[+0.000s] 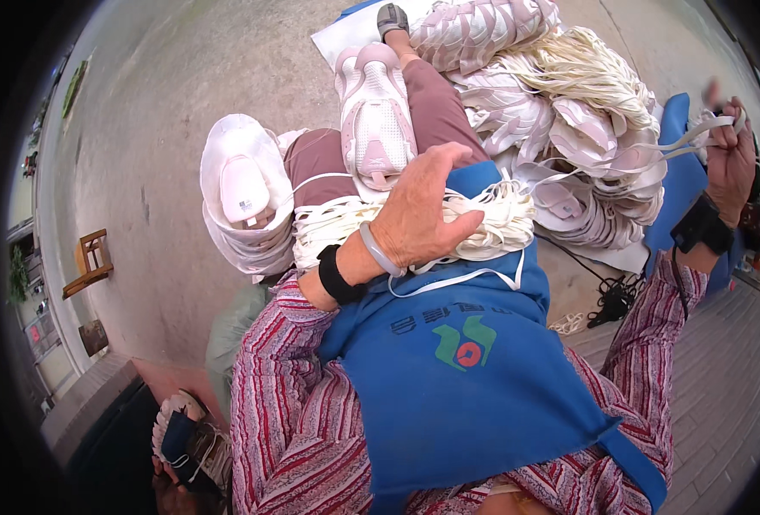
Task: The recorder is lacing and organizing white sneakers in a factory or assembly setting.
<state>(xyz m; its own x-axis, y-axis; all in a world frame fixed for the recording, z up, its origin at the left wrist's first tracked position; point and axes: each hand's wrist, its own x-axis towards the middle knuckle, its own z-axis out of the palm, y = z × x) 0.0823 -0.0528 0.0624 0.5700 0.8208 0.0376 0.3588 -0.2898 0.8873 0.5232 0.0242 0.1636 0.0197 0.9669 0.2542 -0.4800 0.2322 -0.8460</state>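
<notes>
A seated person's left hand [418, 215] presses flat, fingers spread and loosely curled, on a bundle of white shoelaces [491, 219] heaped on the blue apron [457, 378] across the lap. The right hand [730, 159], raised well apart, pinches a single flat white lace [689, 137] drawn taut from the pile of pale pink shoe uppers [569, 154]. A finished pink sneaker [373, 120] rests on the knee. Pulling one strand cleanly likely depends on keeping the bundle pinned so the others do not tangle.
</notes>
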